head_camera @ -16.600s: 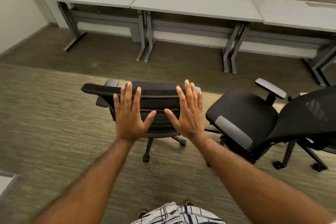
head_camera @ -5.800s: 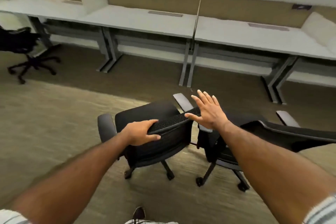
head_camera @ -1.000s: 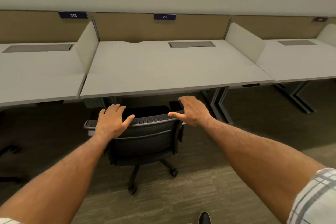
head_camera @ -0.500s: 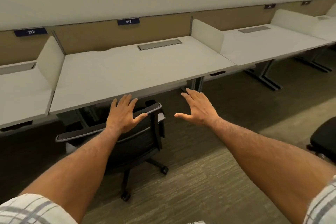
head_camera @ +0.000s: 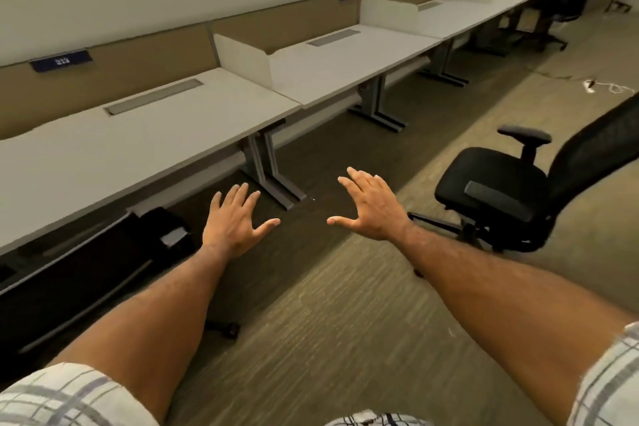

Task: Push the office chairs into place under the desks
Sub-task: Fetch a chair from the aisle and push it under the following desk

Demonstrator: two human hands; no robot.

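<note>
Both bare forearms reach forward from the bottom corners of the view, each coming out of a short plaid sleeve; the left hand (head_camera: 232, 222) is spread flat, palm down, back toward the camera, 4 fingers fanned forward and the thumb angled out to the right; the right hand (head_camera: 371, 209) is likewise spread, palm down and tilted slightly inward, fingers pointing up and to the left, thumb stretched out to the left; the 2 thumbs point toward each other with a clear gap between them; neither hand touches or holds anything; the wrists are straight, in line with the forearms.
</note>
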